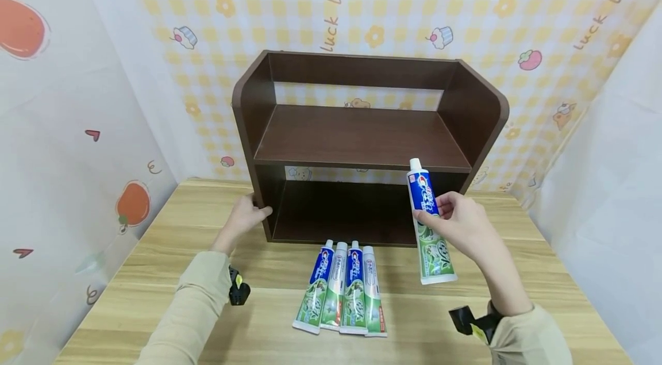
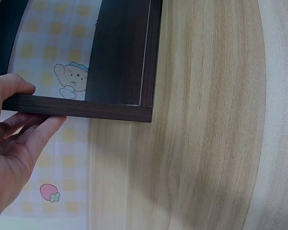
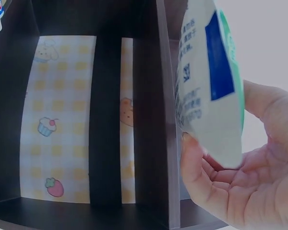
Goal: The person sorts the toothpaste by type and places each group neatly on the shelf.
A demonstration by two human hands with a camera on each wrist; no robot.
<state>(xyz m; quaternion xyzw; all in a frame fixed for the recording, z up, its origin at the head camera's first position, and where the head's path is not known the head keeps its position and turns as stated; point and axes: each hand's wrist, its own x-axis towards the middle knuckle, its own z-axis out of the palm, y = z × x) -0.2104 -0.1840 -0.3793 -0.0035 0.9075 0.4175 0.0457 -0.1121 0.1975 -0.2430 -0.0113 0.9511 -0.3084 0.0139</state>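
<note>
A tube of toothpaste (image 1: 428,233), blue, white and green with a white cap, is pinched in my right hand (image 1: 460,221) in front of the shelf's right part. In the right wrist view the back of this toothpaste tube (image 3: 211,86) shows between thumb and fingers. My left hand (image 1: 243,218) grips the lower left side panel of the dark brown shelf (image 1: 362,135). From the left wrist view, the thumb of the left hand (image 2: 14,139) lies on one face of the panel, its fingers on the other.
Several toothpaste tubes (image 1: 338,290) lie side by side on the wooden table (image 1: 414,319), caps toward the shelf. The shelf has an upper and a lower level. Behind it hangs a yellow checked cloth (image 1: 403,3); white sheeting (image 1: 77,123) borders the left.
</note>
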